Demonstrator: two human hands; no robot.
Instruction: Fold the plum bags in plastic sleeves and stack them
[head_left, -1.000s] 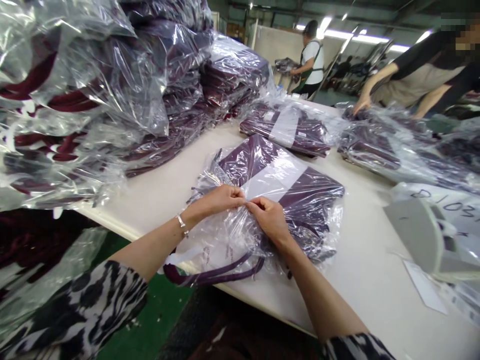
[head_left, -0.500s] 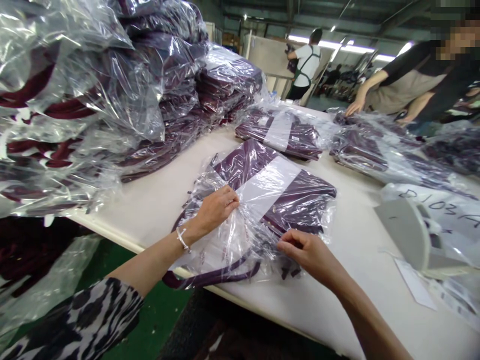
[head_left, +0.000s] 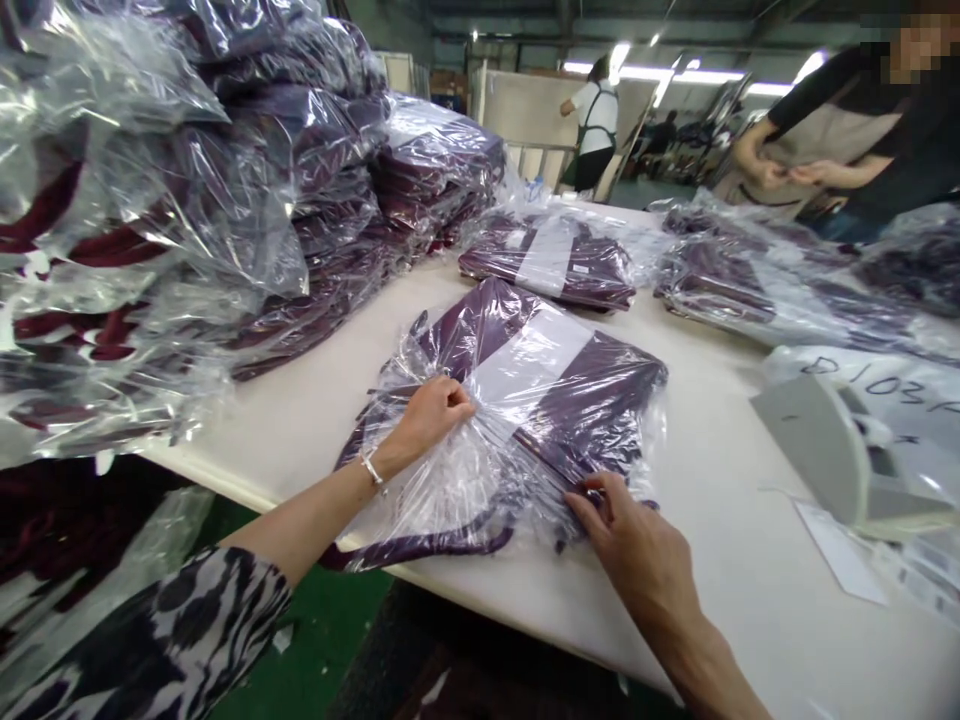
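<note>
Thumb and fingers of the person's left hand (head_left: 426, 418) are together, clamped on a gathered pleat of crinkly clear plastic wrapper (head_left: 442, 470); right hand (head_left: 643, 555) has thumb and forefinger at the wrapper's near right side, but from where I stand I cannot tell if they close on it. Inside the wrapper, centred before the person near the table edge: flat folded maroon fabric bundle (head_left: 619, 385) with wide white paper band (head_left: 529, 365). Glare and creases blur its near left part; left fingertips' contact point is partly covered by the hand itself. Looped dark purple strap (head_left: 420, 550) is partly lost under film. Tall pile of plastic-wrapped maroon bundles (head_left: 285, 190) at left is cut off by the frame, as is the handwritten white plastic bag (head_left: 896, 385) at right. Surface: smooth off-white table (head_left: 720, 460), with grey-white plastic box (head_left: 814, 445), white card (head_left: 840, 555), banded maroon parcel (head_left: 551, 260) beyond; green floor (head_left: 322, 620) below. Large shed, strip lights; co-worker in beige apron (head_left: 817, 140) across the table, another in white top (head_left: 598, 115) farther back. Bundle lies flat, askew, long axis apparently far left to near right, band crossing it, strap loop toward the near edge.
</note>
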